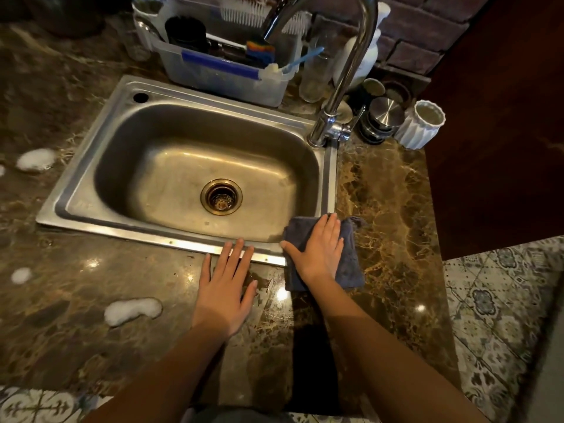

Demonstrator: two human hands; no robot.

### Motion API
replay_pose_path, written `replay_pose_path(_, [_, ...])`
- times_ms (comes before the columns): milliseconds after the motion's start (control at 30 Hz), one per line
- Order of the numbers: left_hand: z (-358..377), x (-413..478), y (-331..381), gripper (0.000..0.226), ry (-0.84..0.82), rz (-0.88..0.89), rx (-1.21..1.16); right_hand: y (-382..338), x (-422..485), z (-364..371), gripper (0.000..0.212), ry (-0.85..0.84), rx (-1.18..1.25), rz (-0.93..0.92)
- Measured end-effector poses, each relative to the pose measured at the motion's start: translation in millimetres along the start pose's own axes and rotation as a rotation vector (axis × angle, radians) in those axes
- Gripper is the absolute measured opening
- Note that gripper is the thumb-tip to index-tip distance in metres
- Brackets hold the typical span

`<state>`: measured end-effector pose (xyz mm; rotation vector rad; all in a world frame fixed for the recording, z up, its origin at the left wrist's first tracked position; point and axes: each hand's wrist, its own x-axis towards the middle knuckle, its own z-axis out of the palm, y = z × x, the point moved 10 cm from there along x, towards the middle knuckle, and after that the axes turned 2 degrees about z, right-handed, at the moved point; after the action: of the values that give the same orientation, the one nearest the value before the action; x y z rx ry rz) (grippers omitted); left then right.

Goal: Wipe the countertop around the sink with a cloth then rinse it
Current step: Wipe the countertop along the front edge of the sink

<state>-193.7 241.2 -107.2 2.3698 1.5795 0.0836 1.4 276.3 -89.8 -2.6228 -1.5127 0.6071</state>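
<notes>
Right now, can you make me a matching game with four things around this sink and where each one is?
Things:
1. cloth
2. foam blob
3. white cup
4. drain

Places:
A. middle of the sink bottom
B. under the right hand, at the sink's near right corner
C. on the countertop, left of the left hand
D. right of the faucet, beside metal lids

Pairs: 1-B, 2-C, 3-D, 4-A

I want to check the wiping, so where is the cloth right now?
In the head view, the dark blue cloth lies flat under the right hand at the sink's near right corner, overlapping its rim and the countertop.
</notes>
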Motion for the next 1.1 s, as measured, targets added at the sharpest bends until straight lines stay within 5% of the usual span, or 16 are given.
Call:
replay_pose_path(200, [-7.0, -2.7, 3.1, 0.063, 0.035, 0.018, -0.017, 41.1, 35.3, -23.6, 0.102, 0.025, -0.028, -0.035])
replay_pose_path(667, [-6.6, -3.0, 2.7, 0.061, 0.032, 0.008, -0.071, 5.5, 137.3, -51.6, 0.083, 0.256, 0.030, 0.038])
replay_pose_path(933, [-6.8, -4.0, 3.0, 0.061, 0.051, 0.017, -0.057, 7.8, 74.6, -32.7, 0.065, 0.232, -0.021, -0.128])
replay_pose_path(1100, [-2.3, -2.7, 1.9, 0.063, 0.021, 0.012, 0.007, 25.8, 5.5, -7.4, 0.067, 0.168, -0.036, -0.041])
